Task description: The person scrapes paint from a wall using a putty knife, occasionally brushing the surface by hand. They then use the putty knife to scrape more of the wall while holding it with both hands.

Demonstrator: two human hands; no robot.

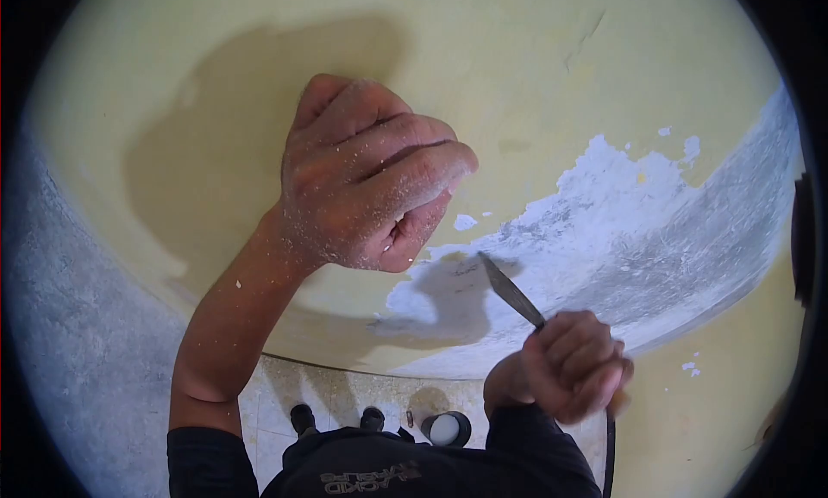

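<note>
My left hand [371, 175] is raised in front of the yellow wall [509, 58], its fingers curled into a loose fist with nothing showing in it. Pale dust and small flakes cling to its back and to the forearm. Lower and to the right, my right hand [573, 364] is closed around the handle of a knife [515, 298]. The narrow grey blade points up and left, its tip right at a whitish, scraped patch [595, 205] where the yellow coat is gone. A bit of the light brown handle sticks out below the fist.
Grey bare wall [78, 300] lies at the left. Below are the tiled floor [267, 429], my dark shoes [303, 419] and a dark bucket [463, 429] with something white in it. A dark object [803, 239] stands at the right edge.
</note>
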